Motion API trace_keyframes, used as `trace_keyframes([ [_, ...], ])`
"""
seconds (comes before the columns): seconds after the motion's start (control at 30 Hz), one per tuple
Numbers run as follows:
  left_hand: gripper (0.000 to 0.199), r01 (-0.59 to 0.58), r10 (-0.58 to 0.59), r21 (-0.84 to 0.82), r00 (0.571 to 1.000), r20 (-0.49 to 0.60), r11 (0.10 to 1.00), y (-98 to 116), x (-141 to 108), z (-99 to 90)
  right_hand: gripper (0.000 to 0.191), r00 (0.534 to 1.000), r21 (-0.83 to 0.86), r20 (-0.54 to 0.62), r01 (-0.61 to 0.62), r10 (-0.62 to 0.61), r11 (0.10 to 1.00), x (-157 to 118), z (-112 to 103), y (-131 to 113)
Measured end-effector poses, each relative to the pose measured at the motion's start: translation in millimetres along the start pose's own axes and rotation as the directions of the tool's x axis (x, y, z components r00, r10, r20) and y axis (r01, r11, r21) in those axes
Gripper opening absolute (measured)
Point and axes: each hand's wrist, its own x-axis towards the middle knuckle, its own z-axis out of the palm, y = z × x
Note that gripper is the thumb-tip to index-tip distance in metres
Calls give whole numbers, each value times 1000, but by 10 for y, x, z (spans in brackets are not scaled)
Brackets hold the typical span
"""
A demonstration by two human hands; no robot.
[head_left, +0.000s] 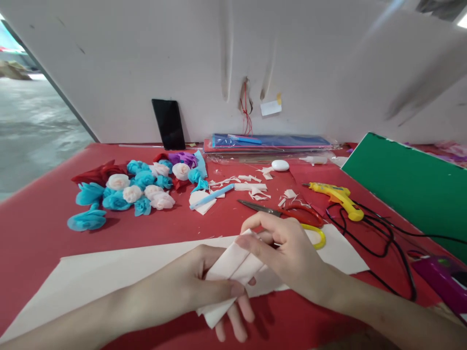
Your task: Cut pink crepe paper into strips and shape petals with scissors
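Between my two hands is a folded piece of cream paper (233, 265), held at a slant above the table. My left hand (204, 282) grips its lower part, thumb on top and fingers beneath. The upper end is pinched by my right hand (288, 248), thumb against the front fold. Beneath both hands lies a long sheet of cream paper (127, 265). Just beyond my right hand rest scissors (301, 214) with red and yellow handles, partly hidden by that hand. A light blue pen (211, 196) lies across a paper cutout (202, 201).
Blue, white, red and purple paper flowers (134, 184) crowd the left. A yellow glue gun (335, 197) with a black cord lies right, near a green board (408, 189). Paper scraps (251, 187) litter the middle. A phone (169, 124) leans on the back wall beside wrapped sheets (270, 142).
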Motion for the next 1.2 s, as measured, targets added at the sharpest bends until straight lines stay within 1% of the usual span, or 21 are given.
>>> trace_keyframes([
  [0.07, 15, -16, 20, -88, 999, 45, 996, 0, 18, -7, 6, 999, 1, -24, 44, -44, 999, 7, -10, 4],
  [0.13, 14, -15, 25, -141, 998, 66, 990, -19, 40, -9, 7, 995, -24, -70, 65, -67, 998, 17, -21, 12],
  [0.2, 17, -13, 22, -158, 998, 55, 987, -43, 59, -3, 9, 994, 0, -98, 42, -42, 999, 31, -30, 15],
  [0.27, 20, -31, 34, -161, 999, 13, 986, -49, 69, 15, 12, 997, 81, -80, 12, -6, 997, 42, -27, 6],
  [0.3, 22, -53, 51, -158, 999, -20, 986, -41, 68, 29, 17, 999, 129, -41, -9, 15, 992, 44, -18, -4],
  [0.37, 27, -117, 108, -106, 990, -88, 987, -4, 56, 61, 24, 992, 220, 114, -81, 57, 972, 36, 17, -29],
  [0.43, 27, -176, 172, -14, 975, -139, 984, 41, 36, 85, 19, 952, 266, 288, -185, 106, 946, 10, 72, -43],
  [0.47, 25, -196, 196, 17, 968, -156, 980, 58, 27, 92, 20, 934, 273, 336, -222, 124, 936, -8, 101, -41],
  [0.5, 22, -206, 207, 24, 965, -160, 978, 67, 20, 93, 24, 924, 265, 356, -243, 140, 933, -26, 130, -33],
  [0.63, 20, -190, 179, -108, 978, -109, 976, 42, 19, 76, 48, 934, 211, 303, -259, 189, 943, -77, 190, 12],
  [0.7, 19, -171, 159, -157, 983, -88, 973, 21, 20, 71, 54, 936, 263, 306, -260, 176, 929, -75, 171, -1],
  [0.77, 17, -151, 133, -203, 986, -99, 967, 10, 13, 70, 53, 942, 344, 302, -249, 145, 905, -51, 117, -43],
  [0.8, 16, -143, 121, -223, 987, -108, 964, 7, 7, 71, 50, 959, 380, 254, -217, 124, 899, -32, 80, -68],
  [0.87, 15, -133, 106, -240, 987, -124, 962, 4, -2, 73, 43, 995, 402, 83, -91, 62, 911, 9, 4, -113],
  [0.9, 16, -126, 97, -239, 987, -130, 963, 3, -4, 73, 41, 1000, 373, 1, -24, 26, 928, 26, -27, -128],
  [0.93, 16, -119, 90, -235, 987, -134, 965, 1, -3, 74, 39, 999, 325, -49, 20, -5, 945, 36, -49, -138],
  [0.97, 16, -114, 85, -226, 987, -134, 967, 0, 0, 76, 37, 998, 267, -58, 31, -17, 963, 39, -60, -143],
  [1.0, 16, -107, 80, -212, 988, -135, 971, -2, 5, 77, 35, 999, 210, -34, 7, 0, 978, 33, -59, -144],
  [1.07, 17, -84, 63, -173, 990, -124, 981, -9, 16, 78, 29, 997, 112, 26, -78, 75, 991, 5, -29, -136],
  [1.13, 19, -50, 35, -128, 993, -116, 990, -18, 22, 76, 22, 991, 5, 12, -134, 134, 991, -31, 13, -124],
  [1.2, 20, -24, 12, -107, 994, -113, 994, -25, 19, 69, 25, 992, -111, -30, -124, 122, 986, -57, 41, -113],
])
